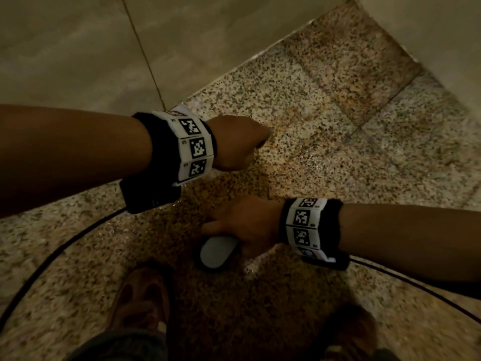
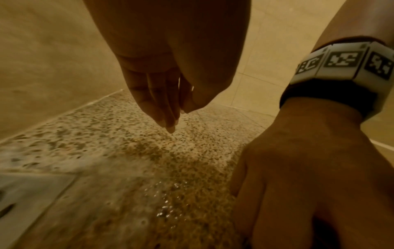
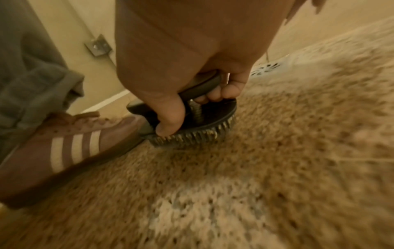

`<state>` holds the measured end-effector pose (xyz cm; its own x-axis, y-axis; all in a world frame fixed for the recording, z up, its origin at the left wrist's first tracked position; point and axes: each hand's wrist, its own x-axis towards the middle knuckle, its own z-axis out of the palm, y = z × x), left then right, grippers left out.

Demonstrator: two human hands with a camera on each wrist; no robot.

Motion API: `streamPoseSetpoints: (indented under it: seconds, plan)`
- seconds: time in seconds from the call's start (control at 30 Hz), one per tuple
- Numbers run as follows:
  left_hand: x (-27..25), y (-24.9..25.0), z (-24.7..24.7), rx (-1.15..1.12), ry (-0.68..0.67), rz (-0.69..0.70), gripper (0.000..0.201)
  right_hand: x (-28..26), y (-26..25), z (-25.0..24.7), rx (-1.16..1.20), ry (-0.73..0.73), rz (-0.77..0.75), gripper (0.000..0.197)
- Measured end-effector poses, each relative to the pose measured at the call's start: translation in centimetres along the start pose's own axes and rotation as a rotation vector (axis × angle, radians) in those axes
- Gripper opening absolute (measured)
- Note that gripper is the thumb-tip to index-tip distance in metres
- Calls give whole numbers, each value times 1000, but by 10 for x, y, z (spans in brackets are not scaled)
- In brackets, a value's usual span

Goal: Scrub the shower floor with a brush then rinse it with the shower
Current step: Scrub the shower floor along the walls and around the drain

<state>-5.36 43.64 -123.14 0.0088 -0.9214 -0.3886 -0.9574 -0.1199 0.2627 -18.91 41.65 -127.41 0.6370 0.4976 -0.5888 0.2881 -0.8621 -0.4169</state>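
While we press the brush [image 3: 187, 121] bristles-down on the speckled shower floor [image 1: 299, 100], our right hand [image 1: 244, 222] has its fingers [image 3: 215, 96] curled round the arched handle and the thumb hooked over the near edge of the body. We judge it light and stiff, wet and likely slippery, so that handle is the place to hold. Its long axis appears to run out beyond our fingertips toward the shoe [image 3: 70, 144]. Our left hand [image 2: 168, 94] hangs above the floor, fingers pressed together, relaxed, holding nothing. Ahead of the knuckles lies the drain [image 3: 266, 67].
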Motion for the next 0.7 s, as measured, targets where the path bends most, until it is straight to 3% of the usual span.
streamPoseSetpoints:
  seconds: [0.1, 0.33, 0.6, 0.63, 0.7]
  plan:
    - [8, 10, 1, 3, -22, 30, 4, -10, 3, 7, 7, 36, -4, 76]
    - [15, 42, 6, 51, -134, 91, 42, -36, -3, 37, 19, -1, 17, 77]
    - [27, 70, 15, 110, -167, 150, 46, -58, -5, 67, 39, -117, -119, 58]
    - [28, 73, 15, 100, -164, 157, 46, -54, 0, 68, 32, -49, -98, 57]
    - [32, 75, 13, 85, -148, 165, 43, -42, 8, 45, 0, -50, 62, 68]
